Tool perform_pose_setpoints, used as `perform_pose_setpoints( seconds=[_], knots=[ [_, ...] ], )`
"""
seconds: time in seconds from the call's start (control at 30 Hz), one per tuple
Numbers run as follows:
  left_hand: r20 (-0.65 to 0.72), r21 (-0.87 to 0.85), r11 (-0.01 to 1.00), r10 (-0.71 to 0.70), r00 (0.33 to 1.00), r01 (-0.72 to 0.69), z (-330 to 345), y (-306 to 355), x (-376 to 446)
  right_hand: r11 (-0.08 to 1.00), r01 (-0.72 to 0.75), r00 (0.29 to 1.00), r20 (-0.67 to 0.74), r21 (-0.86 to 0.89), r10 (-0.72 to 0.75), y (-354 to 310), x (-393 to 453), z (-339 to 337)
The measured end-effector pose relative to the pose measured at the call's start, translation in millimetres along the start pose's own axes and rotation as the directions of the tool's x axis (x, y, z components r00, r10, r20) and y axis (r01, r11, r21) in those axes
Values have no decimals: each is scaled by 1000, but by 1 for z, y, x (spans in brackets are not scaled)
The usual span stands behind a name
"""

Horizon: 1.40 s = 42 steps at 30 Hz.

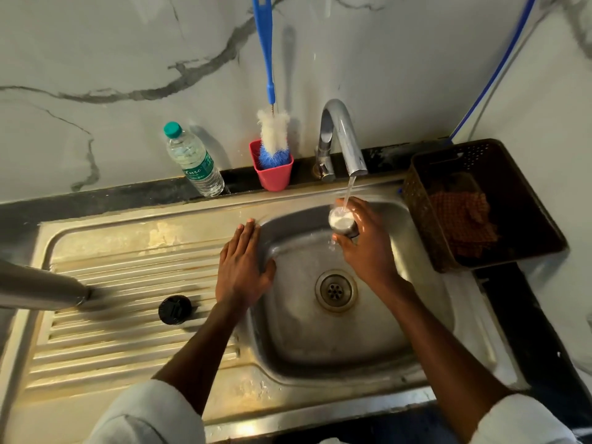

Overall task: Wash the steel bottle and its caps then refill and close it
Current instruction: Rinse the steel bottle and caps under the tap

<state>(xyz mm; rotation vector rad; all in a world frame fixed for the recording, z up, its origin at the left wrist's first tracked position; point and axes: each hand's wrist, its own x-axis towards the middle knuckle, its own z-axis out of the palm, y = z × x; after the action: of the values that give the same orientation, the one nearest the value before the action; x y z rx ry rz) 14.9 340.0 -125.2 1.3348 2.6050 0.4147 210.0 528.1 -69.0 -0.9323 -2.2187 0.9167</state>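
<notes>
Left hand point(242, 267) flat on sink point(426, 318) rim; right hand point(365, 241) grips steel cap point(342, 223).

Two bare forearms come in from the near edge, one on the left and one on the right. Each upper arm is covered by a loose, pale white cloth sleeve, the left sleeve point(150, 415) and the right sleeve point(525, 421), pushed up past the elbow, with soft folds and a rounded rolled edge. The fabric looks plain, with no print, buttons or cuffs to be seen. The left hand point(243, 267) and the right hand point(368, 238) are bare: no gloves, and no rings, watch or bracelets visible at fingers or wrists. Fingernails look short.
</notes>
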Motion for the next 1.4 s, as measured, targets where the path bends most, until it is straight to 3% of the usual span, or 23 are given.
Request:
perform_pose_setpoints(
  seconds=[0.07,0.13,0.2,0.3,0.37,0.43,0.5,0.57,0.67,0.73,0.8,0.9,0.93,1.1,1.17,1.27,1.33,1.4],
  knots=[
    [-8,-61,998,15,1000,-15,-4,3,1,997,29,996,-79,-67,-34,-10,-9,-12],
    [-69,-264,964,24,997,-41,-12,16,6,992,73,986,-145,-103,-87,-23,-16,-25],
    [-101,-511,857,16,995,-66,-24,44,17,994,83,970,-222,-76,-98,-39,-21,-36],
    [16,-800,600,20,1000,1,-45,97,41,993,103,947,-300,-61,-117,-57,-29,-42],
    [123,-887,450,19,992,101,-55,124,63,999,21,967,-255,-23,-27,-51,-36,-38],
    [201,-906,392,67,977,159,-61,144,82,984,-175,981,-84,-8,174,-38,-45,-32],
    [244,-908,377,123,962,182,-65,159,89,957,-262,961,59,-120,271,-26,-52,-29],
    [253,-906,383,145,956,182,-66,165,92,957,-199,974,70,-209,218,-26,-49,-37],
    [236,-880,454,154,959,143,-66,156,88,979,-14,996,-90,-206,-5,-44,-35,-62],
    [173,-866,491,118,978,94,-61,146,75,985,35,975,-209,-169,-71,-56,-33,-68],
    [115,-864,495,17,993,92,-53,136,49,990,-27,982,-190,-138,0,-51,-44,-57],
    [37,-865,493,-116,993,90,-39,120,-1,955,-224,963,106,-192,248,-32,-74,-26],
    [11,-860,505,-128,992,74,-35,114,-17,947,-237,952,139,-219,271,-29,-83,-22],
    [-75,-785,615,-205,976,69,-26,90,-80,993,-42,994,-107,-110,30,-66,-84,-35],
    [-95,-783,617,-245,965,80,-24,84,-100,994,-35,999,-40,-107,31,-61,-92,-30],
    [-135,-783,617,-291,947,78,-26,77,-123,953,-224,942,206,-206,266,-43,-102,-17],
    [-191,-783,620,-310,931,46,-31,71,-141,958,-209,955,171,-199,243,-47,-97,-17],
    [-242,-773,633,-363,900,48,-37,63,-159,986,-135,991,10,-95,136,-62,-91,-24]
  ],
)
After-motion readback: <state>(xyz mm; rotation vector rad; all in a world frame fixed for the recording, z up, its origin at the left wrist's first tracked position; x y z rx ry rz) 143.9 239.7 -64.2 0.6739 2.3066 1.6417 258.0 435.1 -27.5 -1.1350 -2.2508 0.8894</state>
